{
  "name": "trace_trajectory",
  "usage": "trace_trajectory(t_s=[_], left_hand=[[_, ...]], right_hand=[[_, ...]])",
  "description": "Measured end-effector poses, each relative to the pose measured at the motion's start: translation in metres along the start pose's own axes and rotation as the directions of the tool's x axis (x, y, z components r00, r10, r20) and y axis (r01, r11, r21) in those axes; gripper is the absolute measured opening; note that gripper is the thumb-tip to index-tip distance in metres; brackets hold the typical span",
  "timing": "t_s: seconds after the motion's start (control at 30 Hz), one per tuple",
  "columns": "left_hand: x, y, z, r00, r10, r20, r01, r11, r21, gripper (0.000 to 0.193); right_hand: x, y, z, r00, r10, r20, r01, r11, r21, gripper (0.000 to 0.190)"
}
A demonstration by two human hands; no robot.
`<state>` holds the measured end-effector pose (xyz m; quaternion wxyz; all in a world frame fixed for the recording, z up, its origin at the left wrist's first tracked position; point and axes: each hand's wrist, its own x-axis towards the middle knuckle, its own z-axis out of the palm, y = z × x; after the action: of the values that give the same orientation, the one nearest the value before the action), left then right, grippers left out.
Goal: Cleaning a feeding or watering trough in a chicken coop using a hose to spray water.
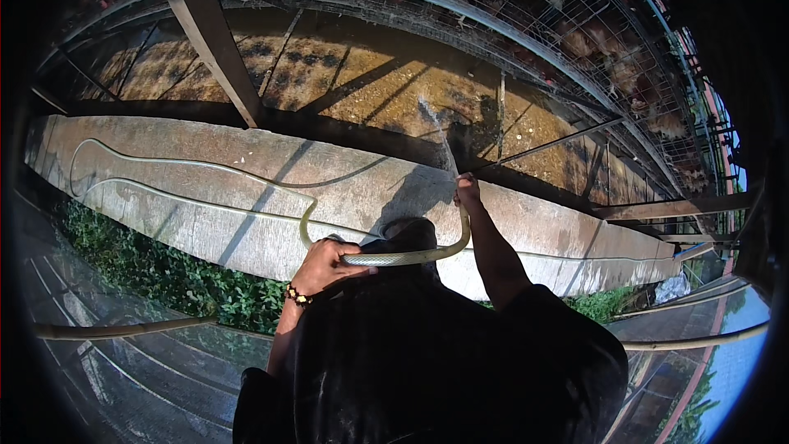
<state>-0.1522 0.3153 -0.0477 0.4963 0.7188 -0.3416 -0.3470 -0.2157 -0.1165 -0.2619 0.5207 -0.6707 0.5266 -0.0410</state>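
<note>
A pale yellow-green braided garden hose passes through both of my hands. My left hand, with a beaded bracelet at the wrist, is closed around it in front of my body. Farther forward and to the right, my right hand grips the hose near its end, and the fingers hide the tip. A jet of water leaves it and lands on the brown, dirty floor under the cages. The rest of the hose lies in a long loop on the concrete walkway to the left and also runs off to the right.
Wire cages with brown hens stand over the dirty floor. A wooden post rises at the left front, and a thin diagonal brace crosses at the right. Green plants and a bamboo pole border the walkway's near side.
</note>
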Motion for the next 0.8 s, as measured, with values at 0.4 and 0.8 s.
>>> trace_trajectory(t_s=[0.4, 0.8], left_hand=[[-0.003, 0.002, -0.001, 1.0, 0.002, -0.003, -0.002, 1.0, 0.026, 0.027], [0.0, 0.005, -0.003, 0.999, -0.016, 0.046, 0.017, 1.0, -0.021, 0.014]], right_hand=[[0.053, 0.016, -0.003, 0.989, -0.034, 0.145, 0.01, 0.987, 0.163, 0.013], [0.066, 0.028, -0.024, 0.805, -0.372, 0.463, -0.039, 0.745, 0.666, 0.017]])
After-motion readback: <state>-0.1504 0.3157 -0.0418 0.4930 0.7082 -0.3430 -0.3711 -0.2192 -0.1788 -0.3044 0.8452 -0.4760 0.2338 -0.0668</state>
